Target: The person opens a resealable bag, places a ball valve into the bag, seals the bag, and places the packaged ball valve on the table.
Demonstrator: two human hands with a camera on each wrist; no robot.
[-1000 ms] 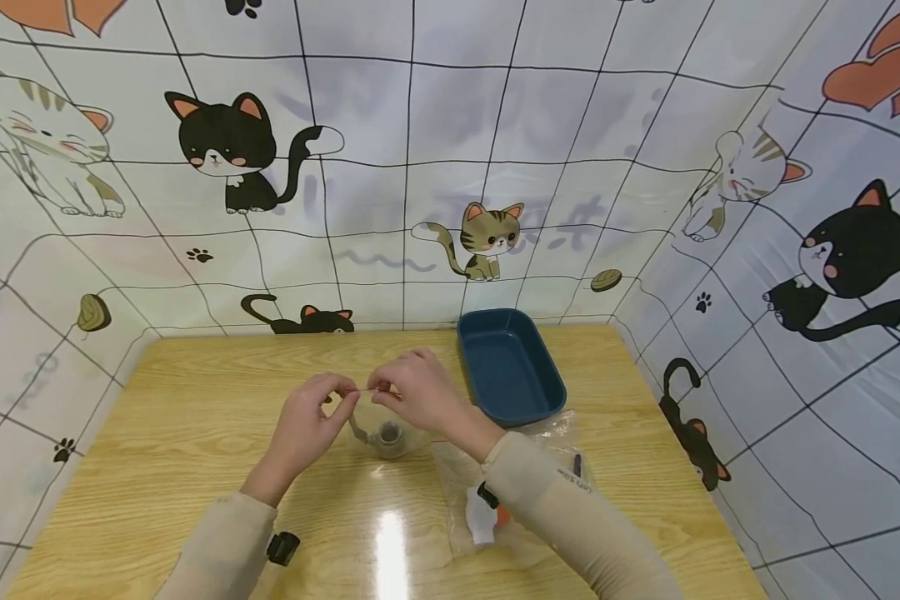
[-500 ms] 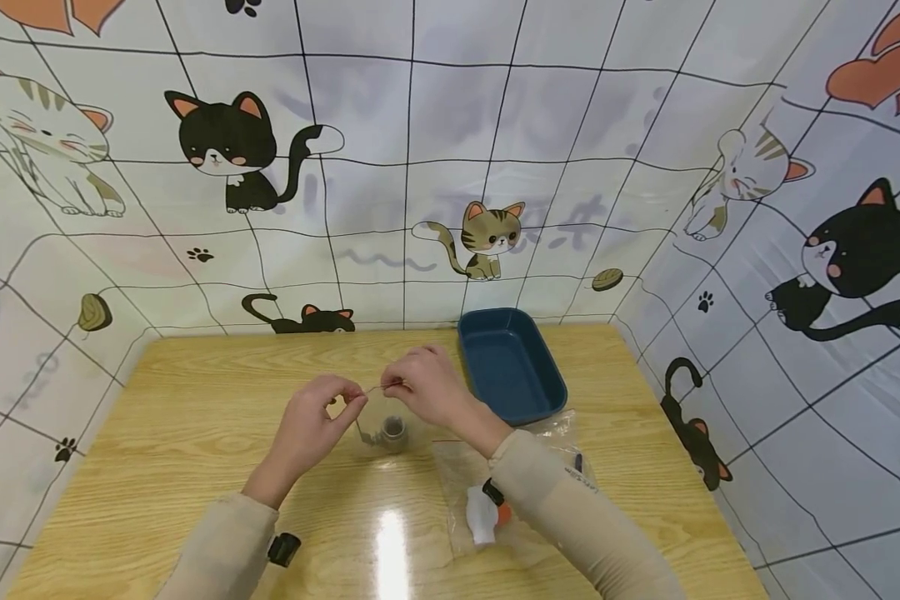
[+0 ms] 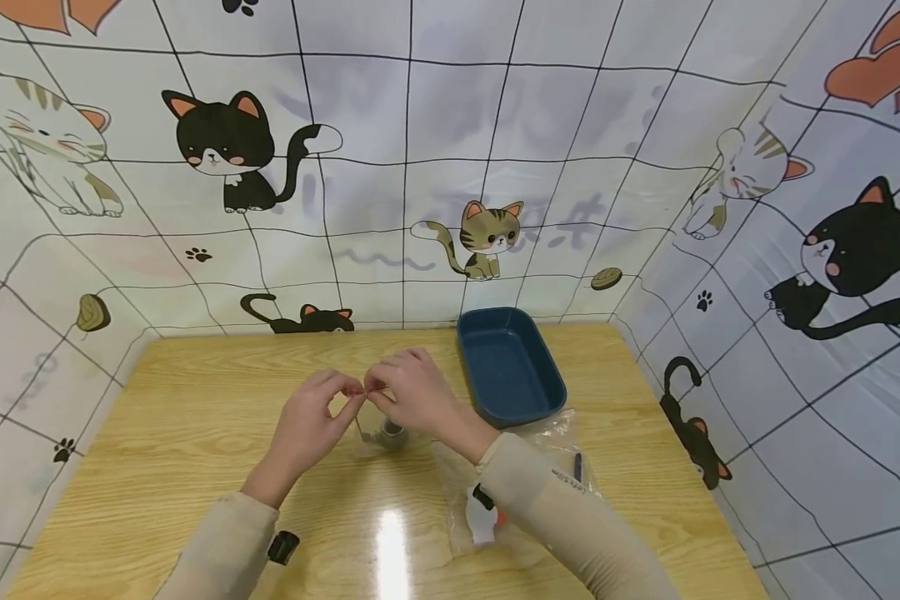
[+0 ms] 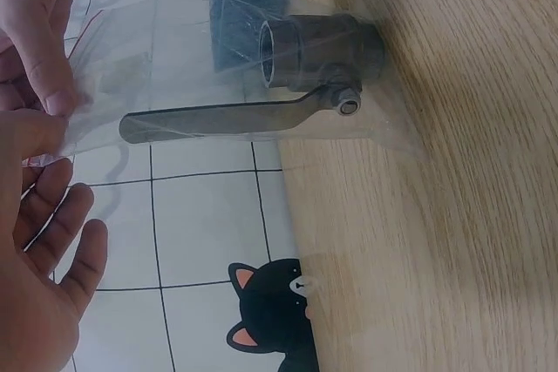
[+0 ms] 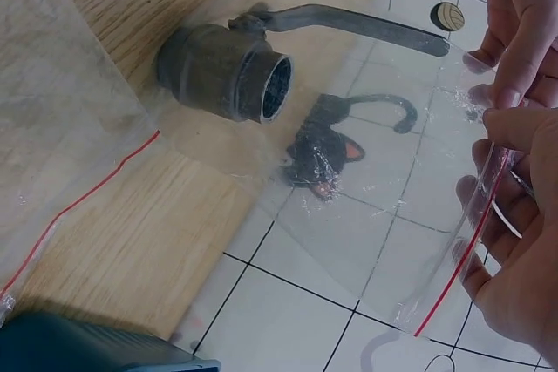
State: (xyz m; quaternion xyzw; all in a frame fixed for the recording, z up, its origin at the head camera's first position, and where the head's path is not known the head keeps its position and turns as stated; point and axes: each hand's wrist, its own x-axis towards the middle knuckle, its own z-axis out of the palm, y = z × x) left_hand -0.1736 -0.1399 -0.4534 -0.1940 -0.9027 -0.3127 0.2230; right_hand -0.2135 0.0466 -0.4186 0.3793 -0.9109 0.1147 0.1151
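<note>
A clear zip bag (image 4: 187, 54) with a red seal line stands upright on the table, a grey metal ball valve (image 5: 218, 71) inside it. The valve (image 4: 318, 54) has a long flat lever and rests at the bottom of the bag. My left hand (image 3: 311, 421) pinches the bag's top edge between thumb and forefinger. Right beside it, my right hand (image 3: 416, 396) pinches the same edge along the red line, fingertips meeting the left ones. In the right wrist view, the right hand's other fingers lie loosely behind the bag (image 5: 392, 233).
A second clear bag (image 3: 457, 471) lies under my right forearm, holding a white piece (image 3: 482, 517), something orange and a dark slim item. Behind it, a dark blue tray (image 3: 510, 367) stands near the back edge of the wooden table (image 3: 217, 392). A cat-print curtain surrounds the table.
My right hand slid rightward along the bag's top edge, then came back left to meet the left hand. The left hand stayed nearly in place, still pinching the edge.
</note>
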